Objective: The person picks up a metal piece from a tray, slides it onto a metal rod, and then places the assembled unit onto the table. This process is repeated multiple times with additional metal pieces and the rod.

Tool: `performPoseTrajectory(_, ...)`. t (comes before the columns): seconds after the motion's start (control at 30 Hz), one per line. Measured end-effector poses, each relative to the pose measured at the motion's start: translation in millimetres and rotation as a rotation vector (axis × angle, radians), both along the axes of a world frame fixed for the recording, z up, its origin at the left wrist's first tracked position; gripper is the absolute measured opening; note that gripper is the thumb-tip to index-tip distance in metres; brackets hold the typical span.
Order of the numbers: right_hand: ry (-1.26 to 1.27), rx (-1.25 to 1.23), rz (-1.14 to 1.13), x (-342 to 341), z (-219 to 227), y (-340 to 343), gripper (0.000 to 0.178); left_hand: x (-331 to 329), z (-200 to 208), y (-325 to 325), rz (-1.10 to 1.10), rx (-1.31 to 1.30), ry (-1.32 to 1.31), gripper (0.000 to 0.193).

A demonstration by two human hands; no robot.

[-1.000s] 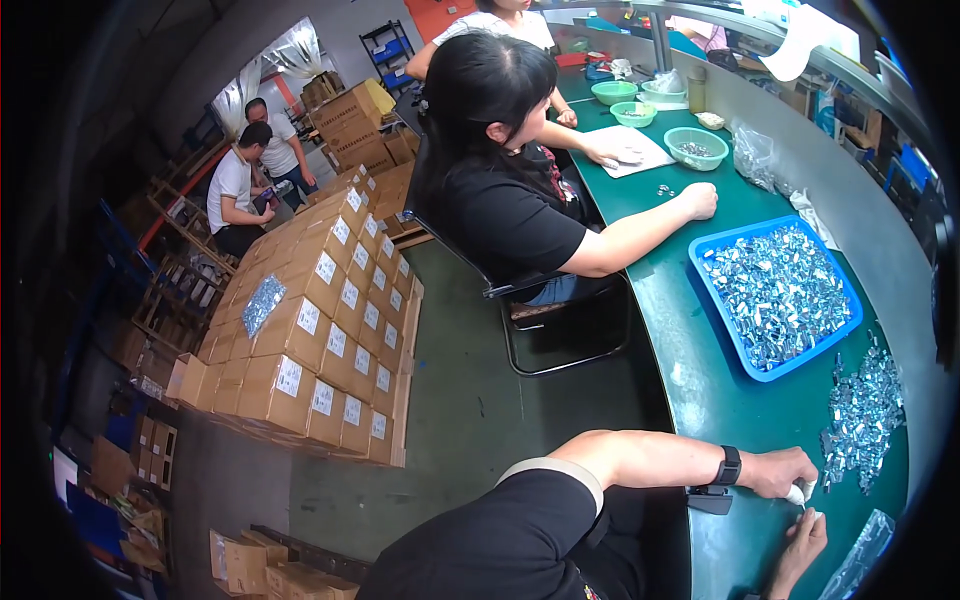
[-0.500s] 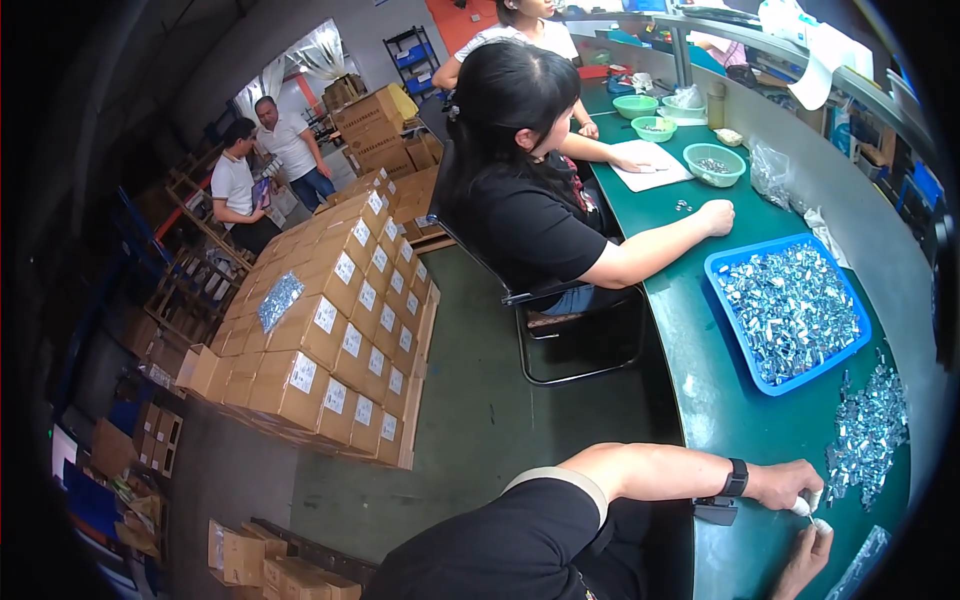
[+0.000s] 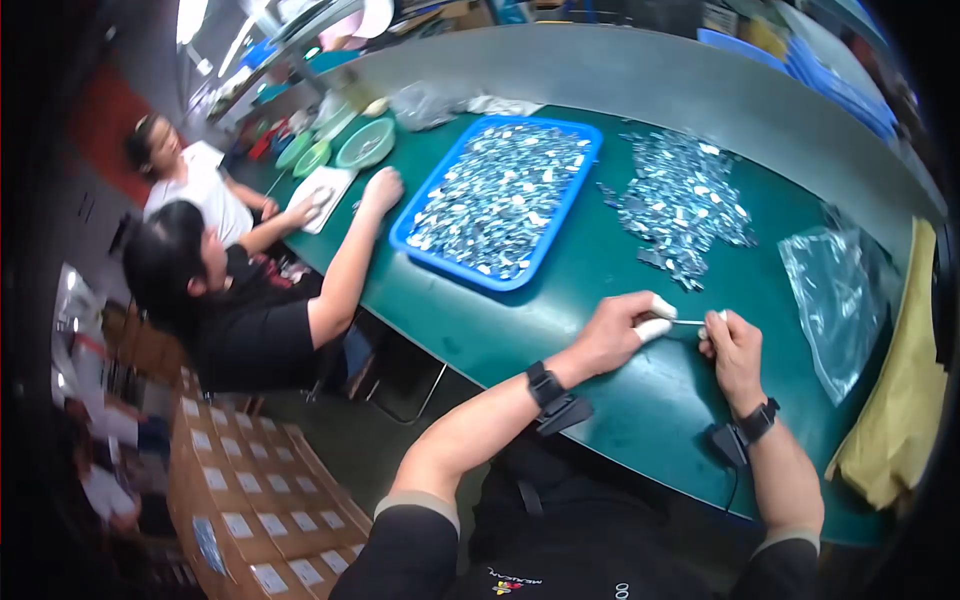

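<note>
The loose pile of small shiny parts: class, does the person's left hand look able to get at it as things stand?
Probably yes: the left hand is near the pile and nothing seems to stand between them, though its grip looks occupied by a thin rod.

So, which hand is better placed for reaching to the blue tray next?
Probably the left hand: it is nearer the blue tray, while the right hand is farther away, toward the clear bag. Both appear to hold a thin rod, though.
</note>
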State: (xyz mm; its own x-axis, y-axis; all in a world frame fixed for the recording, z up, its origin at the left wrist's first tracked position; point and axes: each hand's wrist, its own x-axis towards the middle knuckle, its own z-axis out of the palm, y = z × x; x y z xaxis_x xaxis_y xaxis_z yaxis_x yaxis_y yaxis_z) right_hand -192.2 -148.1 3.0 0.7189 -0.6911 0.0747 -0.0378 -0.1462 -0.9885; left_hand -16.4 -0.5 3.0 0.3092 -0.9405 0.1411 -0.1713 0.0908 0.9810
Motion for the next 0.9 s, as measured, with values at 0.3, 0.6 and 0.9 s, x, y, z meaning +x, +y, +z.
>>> performPoseTrajectory(0.3, -0.082, 0.102, -0.017, -2.9, -4.4, -2.0, 0.032, 105.2, 60.4, 10.4, 0.564, 0.007, -0.661, 0.022)
performPoseTrajectory(0.6, -0.052, 0.067, 0.014, -3.6, -7.7, -7.0, 0.032, 95.4, 48.7, -52.8, 0.382, 0.082, -1.010, 0.030)
performPoseTrajectory(0.9, -0.047, 0.038, 0.011, -7.2, -3.0, -6.2, 0.030, 50.9, 13.4, -51.8, 0.325, 0.050, -0.923, 0.016)
